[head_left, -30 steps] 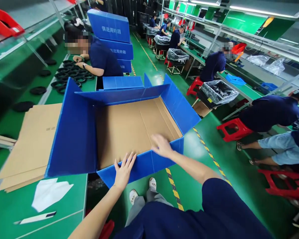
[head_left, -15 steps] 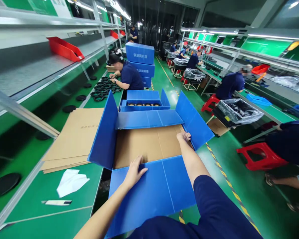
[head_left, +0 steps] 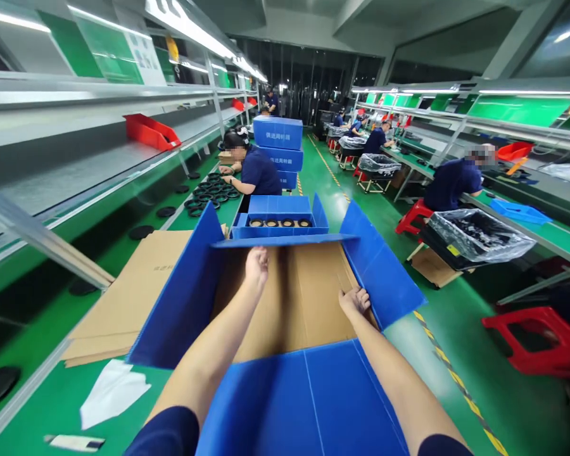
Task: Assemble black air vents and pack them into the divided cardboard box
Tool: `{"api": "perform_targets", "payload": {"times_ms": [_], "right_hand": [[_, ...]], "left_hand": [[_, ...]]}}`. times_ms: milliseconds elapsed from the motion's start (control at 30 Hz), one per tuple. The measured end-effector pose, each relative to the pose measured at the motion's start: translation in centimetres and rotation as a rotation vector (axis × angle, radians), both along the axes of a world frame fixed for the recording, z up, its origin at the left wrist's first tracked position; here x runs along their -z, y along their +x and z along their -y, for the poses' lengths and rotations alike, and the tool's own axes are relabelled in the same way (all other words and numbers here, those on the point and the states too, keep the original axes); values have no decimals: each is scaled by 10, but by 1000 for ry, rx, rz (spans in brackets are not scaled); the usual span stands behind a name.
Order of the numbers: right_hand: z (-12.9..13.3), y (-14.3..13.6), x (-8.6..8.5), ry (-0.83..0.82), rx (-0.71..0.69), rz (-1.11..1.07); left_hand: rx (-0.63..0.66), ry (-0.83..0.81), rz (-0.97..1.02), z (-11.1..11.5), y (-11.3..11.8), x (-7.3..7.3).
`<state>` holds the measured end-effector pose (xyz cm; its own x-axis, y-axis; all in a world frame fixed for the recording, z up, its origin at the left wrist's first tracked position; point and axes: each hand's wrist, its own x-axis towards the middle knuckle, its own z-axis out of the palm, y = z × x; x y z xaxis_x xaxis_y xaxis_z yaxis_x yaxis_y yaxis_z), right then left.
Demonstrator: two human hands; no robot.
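A blue corrugated plastic box (head_left: 289,405) stands in front of me, its flaps folded out. A brown cardboard sheet (head_left: 313,310) lies inside it, level and just below the rim. My left hand (head_left: 257,266) is closed above the sheet, right at the edge of the far flap (head_left: 308,240); what its fingers hold, if anything, is hidden. At the sheet's right edge, beside the right flap (head_left: 384,266), my right hand (head_left: 355,301) has its fingers curled on the cardboard.
Flat cardboard sheets (head_left: 118,297), a white paper (head_left: 111,392) and a cutter knife (head_left: 76,442) lie on the left bench. Beyond my box, another blue box (head_left: 280,206) holds black rings. A co-worker (head_left: 261,170) sits by rings on the bench. A red stool (head_left: 541,342) stands right.
My left hand has moved forward from the near edge to the far flap and closed. The far flap now shows nearly edge-on. My right hand stays at the sheet's right edge. The view has tilted up.
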<state>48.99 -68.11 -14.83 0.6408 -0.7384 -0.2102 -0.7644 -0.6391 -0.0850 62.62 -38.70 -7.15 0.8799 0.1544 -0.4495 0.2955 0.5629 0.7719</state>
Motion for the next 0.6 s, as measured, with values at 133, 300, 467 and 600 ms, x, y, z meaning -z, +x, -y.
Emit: {"api": "perform_targets", "payload": {"times_ms": [133,300,467,600], "right_hand": [[5,4,-2,7,-28,-6],[4,6,-9,14,-32,0],[4,8,-13,9,-22,6],[2,8,-22,-4,-40,-16]], "left_hand": [[17,92,74,3,68,-37],[117,192,110,9,116,-64],[148,236,112,20,97,-59],[162,189,67,27,50,-45]]}}
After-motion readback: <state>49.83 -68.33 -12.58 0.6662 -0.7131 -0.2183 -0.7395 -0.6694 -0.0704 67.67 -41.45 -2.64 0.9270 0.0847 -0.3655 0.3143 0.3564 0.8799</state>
